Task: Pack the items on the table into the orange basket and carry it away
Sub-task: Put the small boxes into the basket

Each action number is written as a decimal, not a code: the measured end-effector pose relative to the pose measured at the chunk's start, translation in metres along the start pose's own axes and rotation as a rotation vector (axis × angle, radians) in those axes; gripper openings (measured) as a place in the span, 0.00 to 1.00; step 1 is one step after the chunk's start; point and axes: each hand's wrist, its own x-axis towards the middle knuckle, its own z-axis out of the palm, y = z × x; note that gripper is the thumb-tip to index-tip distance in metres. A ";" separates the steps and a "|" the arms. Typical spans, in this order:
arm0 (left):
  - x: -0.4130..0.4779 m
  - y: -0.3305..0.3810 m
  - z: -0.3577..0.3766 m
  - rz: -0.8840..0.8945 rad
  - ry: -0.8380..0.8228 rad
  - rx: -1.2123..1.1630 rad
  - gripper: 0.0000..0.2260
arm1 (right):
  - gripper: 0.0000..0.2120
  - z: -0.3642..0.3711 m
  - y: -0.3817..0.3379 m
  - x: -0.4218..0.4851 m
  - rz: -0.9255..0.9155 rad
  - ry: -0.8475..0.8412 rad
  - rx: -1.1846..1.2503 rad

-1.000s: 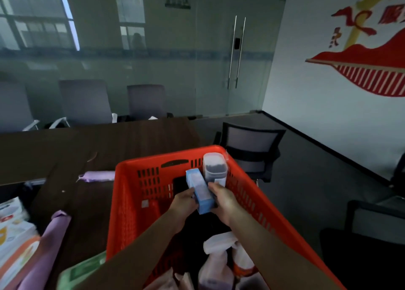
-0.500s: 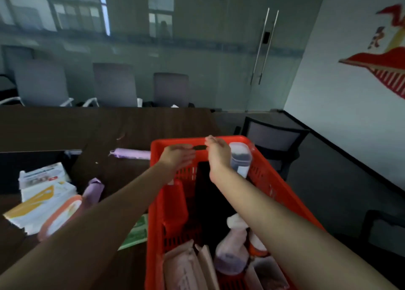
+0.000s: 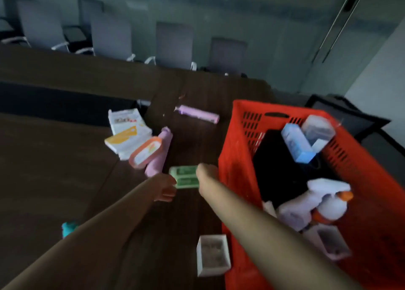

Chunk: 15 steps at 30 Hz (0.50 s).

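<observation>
The orange basket stands on the right of the dark table. It holds a blue box, a clear lidded container, a black item and white spray bottles. A green pack lies on the table just left of the basket. My left hand is at its left edge with fingers curled. My right hand is at its right edge, fingers hidden. The picture is blurred and I cannot tell whether either hand grips the pack.
Loose on the table are a purple tube, a purple roll, white and yellow boxes, an orange-rimmed pack, a white box and a teal object. Grey chairs line the far side.
Both hands left the far end of the basket, where they set the blue box down, and moved back and left to the green pack. My view swung left and down.
</observation>
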 end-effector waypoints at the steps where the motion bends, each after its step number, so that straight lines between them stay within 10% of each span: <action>1: 0.003 -0.024 -0.001 -0.049 -0.053 0.036 0.09 | 0.18 0.006 0.024 -0.004 0.011 -0.013 -0.138; 7: -0.007 -0.090 0.027 -0.159 -0.347 0.266 0.15 | 0.19 0.004 0.076 -0.022 -0.256 -0.085 -1.191; 15: -0.013 -0.103 0.045 -0.130 -0.393 0.335 0.18 | 0.19 -0.036 0.106 -0.017 -0.051 -0.342 -1.609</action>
